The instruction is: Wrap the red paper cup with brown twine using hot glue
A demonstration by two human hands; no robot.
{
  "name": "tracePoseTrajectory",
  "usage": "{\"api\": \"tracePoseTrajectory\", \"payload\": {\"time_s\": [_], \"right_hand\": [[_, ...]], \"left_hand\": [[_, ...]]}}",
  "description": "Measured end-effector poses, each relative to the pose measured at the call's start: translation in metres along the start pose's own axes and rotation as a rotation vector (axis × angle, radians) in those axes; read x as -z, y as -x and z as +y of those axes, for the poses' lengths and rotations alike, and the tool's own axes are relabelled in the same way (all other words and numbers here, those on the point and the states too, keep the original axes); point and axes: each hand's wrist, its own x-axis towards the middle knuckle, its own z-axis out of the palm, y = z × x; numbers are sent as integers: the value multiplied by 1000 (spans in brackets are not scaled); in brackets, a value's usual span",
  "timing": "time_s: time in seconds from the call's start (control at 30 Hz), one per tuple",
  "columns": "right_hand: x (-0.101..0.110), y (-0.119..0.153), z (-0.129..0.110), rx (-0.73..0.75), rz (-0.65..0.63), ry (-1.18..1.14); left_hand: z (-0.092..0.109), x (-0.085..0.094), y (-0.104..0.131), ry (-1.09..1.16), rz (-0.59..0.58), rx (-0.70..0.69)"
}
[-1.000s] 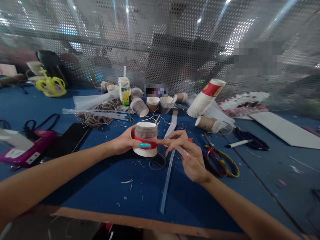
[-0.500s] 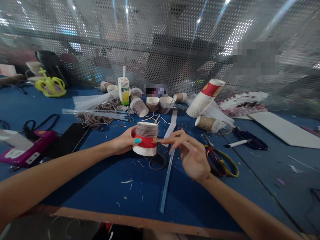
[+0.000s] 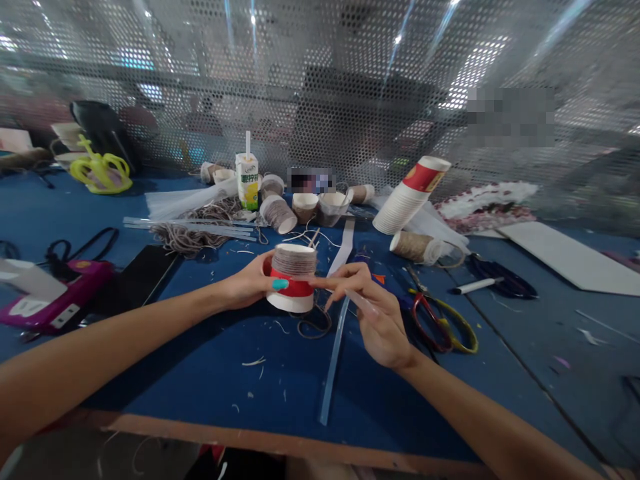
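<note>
A paper cup (image 3: 295, 289) with a red band and white base sits in my left hand (image 3: 250, 283). Its upper part is wound with grey-brown yarn (image 3: 294, 260). My left thumb presses the red band, while the other fingers are hidden behind the cup. My right hand (image 3: 380, 317) reaches in from the right with its index finger stretched out against the cup's side, at the lower edge of the yarn. The remaining right fingers are loosely bent and apart. A loop of dark yarn (image 3: 315, 331) hangs beneath the cup. Beside it lies a clear glue stick (image 3: 334, 367).
Scissors (image 3: 443, 327) lie right of my right hand. Behind are several yarn-wrapped cups (image 3: 279, 215), a drink carton (image 3: 247, 181), a leaning cup stack (image 3: 407, 200) and a yarn heap (image 3: 187, 233). A purple device (image 3: 75, 293) stands left. A perforated metal screen (image 3: 350, 87) rises behind the table.
My right hand has shifted slightly left, with its fingers bent a little more and the index finger still on the cup. The left hand and cup have barely moved.
</note>
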Motion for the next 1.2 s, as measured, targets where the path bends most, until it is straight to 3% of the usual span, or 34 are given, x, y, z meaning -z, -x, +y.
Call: {"api": "tracePoseTrajectory", "payload": {"time_s": [0.43,0.5,0.67,0.83,1.0,1.2], "right_hand": [[-3,4,3,70,-50,78],[-3,3,3,115,-8,73],[-5,0,10,222,246,223],[-8,0,14,209,83,560],[-11,1,9,124,43,708],[-6,0,2,357,48,594]], "left_hand": [[0,0,-1,24,25,-9],[0,1,-1,33,14,-8],[-1,3,1,126,-111,30],[-2,5,3,147,-199,92],[4,-3,5,44,-226,138],[8,-10,6,24,-165,147]]}}
